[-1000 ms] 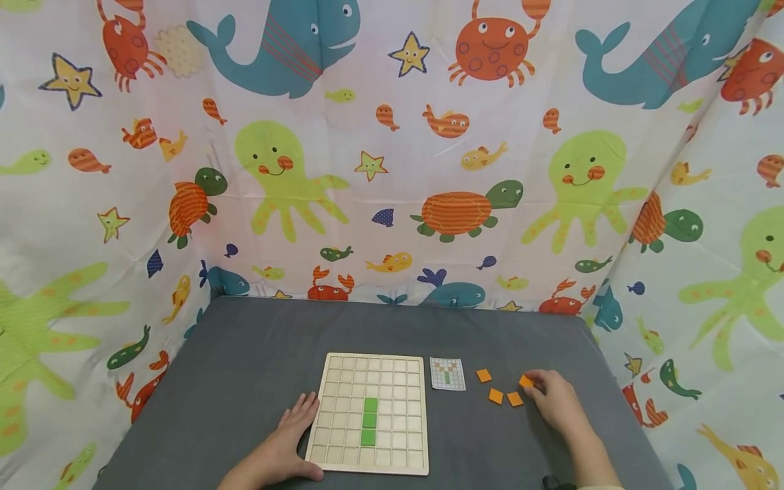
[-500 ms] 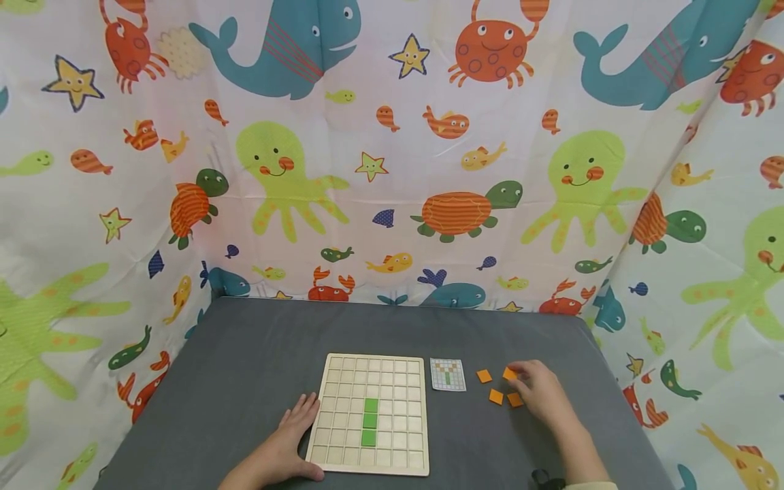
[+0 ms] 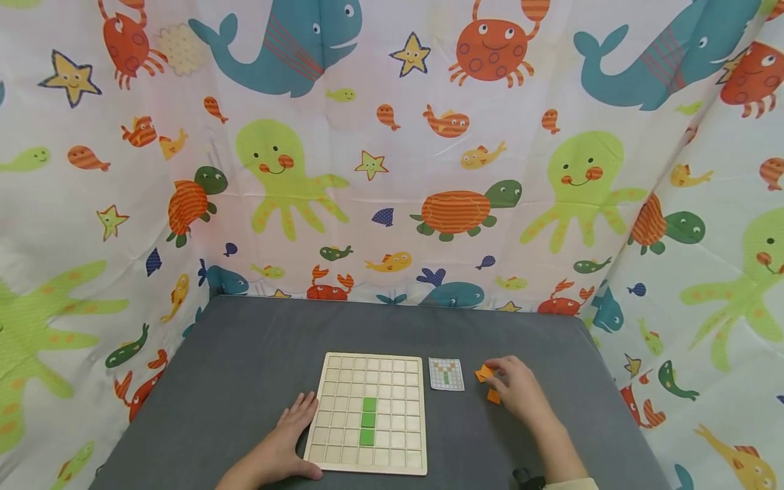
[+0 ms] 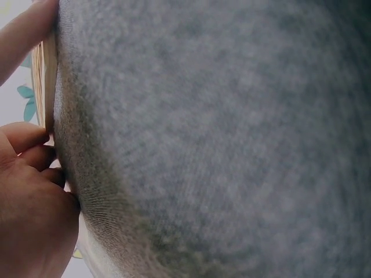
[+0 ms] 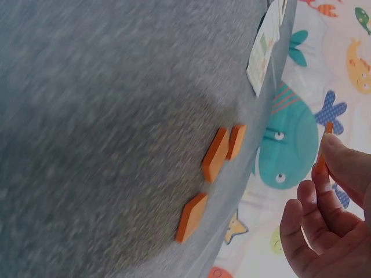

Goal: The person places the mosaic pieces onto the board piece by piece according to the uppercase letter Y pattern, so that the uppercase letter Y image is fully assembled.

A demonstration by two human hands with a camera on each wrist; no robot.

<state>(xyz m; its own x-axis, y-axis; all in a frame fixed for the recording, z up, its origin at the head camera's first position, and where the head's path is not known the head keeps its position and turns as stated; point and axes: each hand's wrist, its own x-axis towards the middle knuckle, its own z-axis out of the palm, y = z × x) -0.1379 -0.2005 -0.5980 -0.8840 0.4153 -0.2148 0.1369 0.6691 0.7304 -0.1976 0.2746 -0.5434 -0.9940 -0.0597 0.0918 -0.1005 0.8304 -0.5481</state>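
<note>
While the left hand [image 3: 280, 441] stays where it was, spread wide, straight fingers along the left edge of the wooden board [image 3: 398, 408] and thumb by its near-left corner, the right hand [image 3: 519, 391] has shifted left since half a second ago; the orange tile [image 5: 328, 128] it holds is now by the leftmost loose tile [image 5: 236, 141], overlapping it in head view; can't tell if they touch; board is a grid of shallow cells, three green tiles [image 3: 367, 420] in a row down the middle column, unchanged; right grip is narrow, thumb and finger pinching the tile, other fingers loosely bent; two more orange tiles [image 5: 216, 154] lie on the grey cloth [image 3: 263, 354]; printed card [image 3: 446, 374] sits between board and tiles, same spot.
</note>
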